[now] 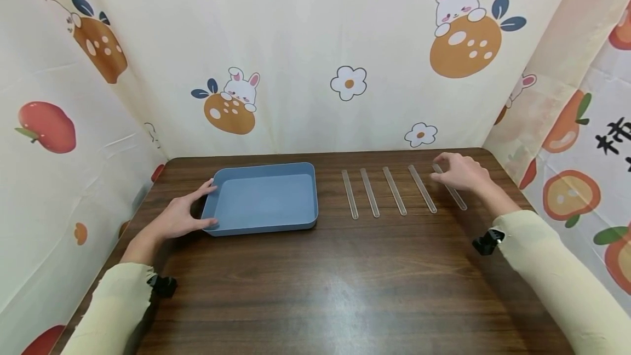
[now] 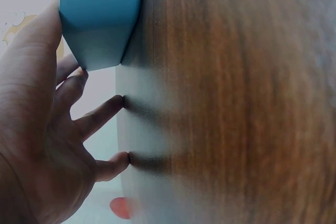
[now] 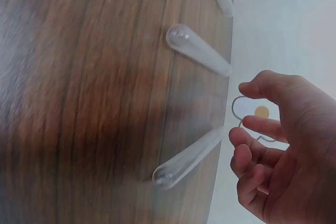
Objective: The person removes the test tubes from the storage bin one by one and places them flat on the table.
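A shallow blue rectangular tray [image 1: 266, 201] lies on the left of the table. My left hand [image 1: 183, 213] touches its left end, thumb at the near corner and a finger on the far part of the rim. In the left wrist view, other fingers of the left hand [image 2: 58, 114] are spread, with fingertips on the table. Several clear test tubes [image 1: 395, 190] lie in a row right of the tray. Over the far end of the rightmost tube [image 1: 455, 198] hovers my right hand [image 1: 460, 171]. In the right wrist view, thumb and forefinger of the right hand [image 3: 283, 140] stand apart, holding nothing.
The dark wood-grain table [image 1: 315, 284] ends at a printed curtain [image 1: 305, 32] behind, with more curtain on both sides. A small black camera sits on each wrist, such as the right one [image 1: 488, 241].
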Motion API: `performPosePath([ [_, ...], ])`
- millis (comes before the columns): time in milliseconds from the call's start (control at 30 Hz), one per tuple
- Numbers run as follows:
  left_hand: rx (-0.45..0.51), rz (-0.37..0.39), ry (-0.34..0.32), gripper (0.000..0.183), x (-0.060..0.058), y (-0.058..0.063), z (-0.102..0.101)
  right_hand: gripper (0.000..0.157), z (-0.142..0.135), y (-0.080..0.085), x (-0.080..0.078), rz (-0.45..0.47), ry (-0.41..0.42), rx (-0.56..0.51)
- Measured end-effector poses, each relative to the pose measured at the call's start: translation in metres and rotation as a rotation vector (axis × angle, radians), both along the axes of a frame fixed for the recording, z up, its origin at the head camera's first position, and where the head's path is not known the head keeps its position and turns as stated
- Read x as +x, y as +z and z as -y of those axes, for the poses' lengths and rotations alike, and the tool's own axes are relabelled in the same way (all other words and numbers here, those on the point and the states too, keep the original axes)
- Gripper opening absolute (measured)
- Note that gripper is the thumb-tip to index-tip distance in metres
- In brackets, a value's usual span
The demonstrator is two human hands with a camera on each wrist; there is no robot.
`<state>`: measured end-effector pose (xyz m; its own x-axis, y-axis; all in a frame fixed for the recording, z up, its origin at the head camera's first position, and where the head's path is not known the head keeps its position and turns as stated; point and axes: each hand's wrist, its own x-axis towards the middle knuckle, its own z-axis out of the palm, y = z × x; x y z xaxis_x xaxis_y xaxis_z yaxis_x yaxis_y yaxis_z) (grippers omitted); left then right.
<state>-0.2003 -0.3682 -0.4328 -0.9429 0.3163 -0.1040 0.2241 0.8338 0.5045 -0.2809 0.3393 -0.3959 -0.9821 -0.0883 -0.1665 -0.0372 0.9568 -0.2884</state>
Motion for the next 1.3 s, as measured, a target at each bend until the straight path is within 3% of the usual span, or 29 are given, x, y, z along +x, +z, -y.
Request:
performPosePath([
  [1300, 0.003, -0.004, 0.009, 0.094, 0.001, 0.001, -0.002, 0.057, 0.092, 0.011, -0.02, -0.049, 0.138, -0.046],
])
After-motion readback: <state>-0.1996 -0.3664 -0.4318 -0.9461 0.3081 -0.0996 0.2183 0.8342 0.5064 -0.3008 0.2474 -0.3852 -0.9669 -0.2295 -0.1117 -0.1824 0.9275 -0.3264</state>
